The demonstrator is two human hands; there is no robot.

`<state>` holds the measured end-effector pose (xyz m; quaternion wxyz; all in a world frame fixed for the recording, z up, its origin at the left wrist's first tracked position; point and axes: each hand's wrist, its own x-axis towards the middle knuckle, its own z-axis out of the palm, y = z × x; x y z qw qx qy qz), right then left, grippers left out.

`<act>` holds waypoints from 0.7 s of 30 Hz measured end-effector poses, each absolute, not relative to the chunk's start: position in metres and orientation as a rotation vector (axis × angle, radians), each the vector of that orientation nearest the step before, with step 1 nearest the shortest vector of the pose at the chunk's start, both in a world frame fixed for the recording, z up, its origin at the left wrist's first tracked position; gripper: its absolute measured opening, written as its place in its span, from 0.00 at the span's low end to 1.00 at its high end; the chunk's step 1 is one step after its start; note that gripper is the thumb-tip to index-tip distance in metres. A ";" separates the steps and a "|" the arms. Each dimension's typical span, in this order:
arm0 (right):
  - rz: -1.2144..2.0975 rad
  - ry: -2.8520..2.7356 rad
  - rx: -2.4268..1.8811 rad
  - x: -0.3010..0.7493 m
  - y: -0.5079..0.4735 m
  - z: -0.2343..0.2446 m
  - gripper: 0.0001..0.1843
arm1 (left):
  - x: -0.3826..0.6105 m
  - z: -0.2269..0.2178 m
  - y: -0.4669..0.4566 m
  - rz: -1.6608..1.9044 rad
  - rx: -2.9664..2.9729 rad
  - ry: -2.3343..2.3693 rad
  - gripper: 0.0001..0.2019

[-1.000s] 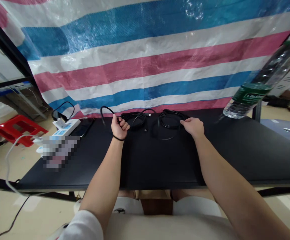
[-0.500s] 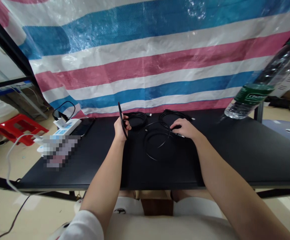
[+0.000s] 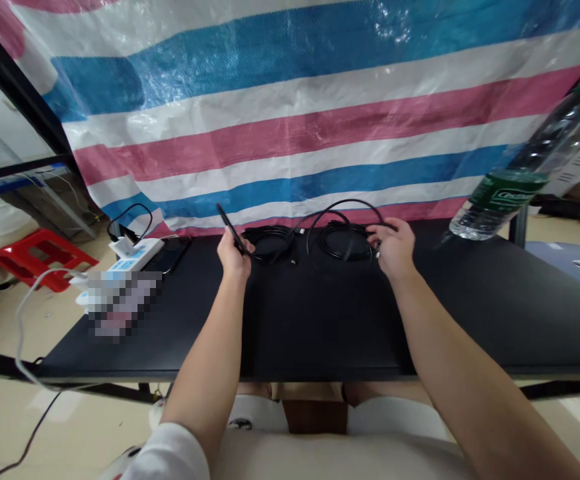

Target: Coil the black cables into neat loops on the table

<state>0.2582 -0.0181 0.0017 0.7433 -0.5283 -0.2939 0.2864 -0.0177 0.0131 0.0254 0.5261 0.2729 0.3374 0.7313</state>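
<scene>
A plastic sheet (image 3: pixel 290 143) striped in blue, white and pink is hanging behind the black desk (image 3: pixel 320 333) and filling most of the backdrop; light is glinting off its upper part. A dark metal post (image 3: pixel 20 88) is slanting along its left edge. Further left, a red stool (image 3: pixel 25 257) is standing on the pale floor (image 3: pixel 0 427), whose surface is gleaming faintly.

From here, the thin, looped black cable (image 3: pixel 354 200) in the fingers (image 3: pixel 376 239) looks like smooth, faintly glossy plastic. Below them, the flat black tabletop (image 3: pixel 320 320) is matt; beyond, the blue-white-pink striped woven-plastic sheet (image 3: pixel 290 140) shines.
</scene>
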 end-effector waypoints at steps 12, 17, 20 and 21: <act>0.638 0.354 -0.786 0.270 -0.061 0.053 0.18 | -0.076 0.021 0.024 1.907 -0.039 1.044 0.15; 0.691 0.168 -0.848 0.284 -0.051 0.035 0.19 | -0.072 0.019 0.025 1.861 0.201 1.067 0.19; 0.672 -0.230 -0.950 0.298 -0.039 0.014 0.18 | -0.068 0.021 0.023 1.804 0.323 1.027 0.19; 0.639 -0.375 -0.963 0.301 -0.035 0.009 0.18 | -0.065 0.021 0.022 1.781 0.348 1.026 0.19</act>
